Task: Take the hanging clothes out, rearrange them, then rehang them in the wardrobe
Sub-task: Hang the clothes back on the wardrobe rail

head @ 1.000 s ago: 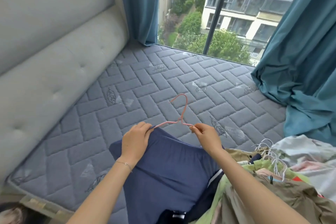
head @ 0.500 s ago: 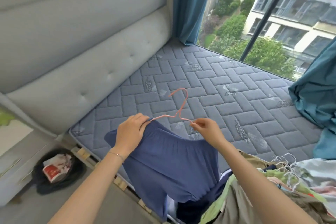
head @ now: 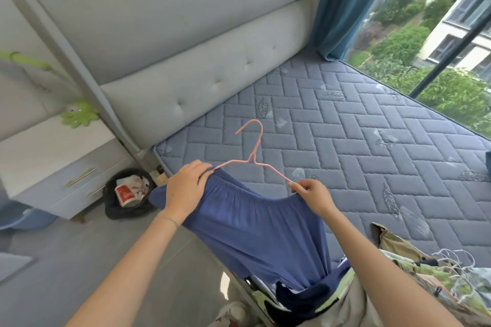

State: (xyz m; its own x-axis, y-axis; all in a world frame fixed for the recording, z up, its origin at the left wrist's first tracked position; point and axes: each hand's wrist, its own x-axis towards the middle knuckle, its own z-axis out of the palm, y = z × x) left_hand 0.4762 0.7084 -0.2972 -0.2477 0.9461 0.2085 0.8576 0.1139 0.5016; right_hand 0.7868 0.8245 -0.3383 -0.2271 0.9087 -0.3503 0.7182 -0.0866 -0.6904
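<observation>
A blue garment [head: 255, 231] with an elastic waistband hangs on a pink wire hanger [head: 253, 152], held up over the corner of the bed. My left hand [head: 186, 188] grips the waistband and the hanger's left end. My right hand [head: 313, 195] pinches the hanger's right end together with the cloth. The hook points up and to the left. The garment's lower part drapes down onto a pile of clothes [head: 414, 281] on white hangers at the lower right.
A bare quilted grey mattress [head: 358, 141] fills the middle, with a padded headboard [head: 199, 61] behind it. A white drawer unit [head: 58, 164] and a black bin [head: 127, 194] stand on the floor at left. Teal curtain [head: 345, 5] and window at right.
The view has swung left, bringing the floor, bin and drawer unit into sight. Both hands keep their hold on the hanger and garment, now lifted over the bed's corner.
</observation>
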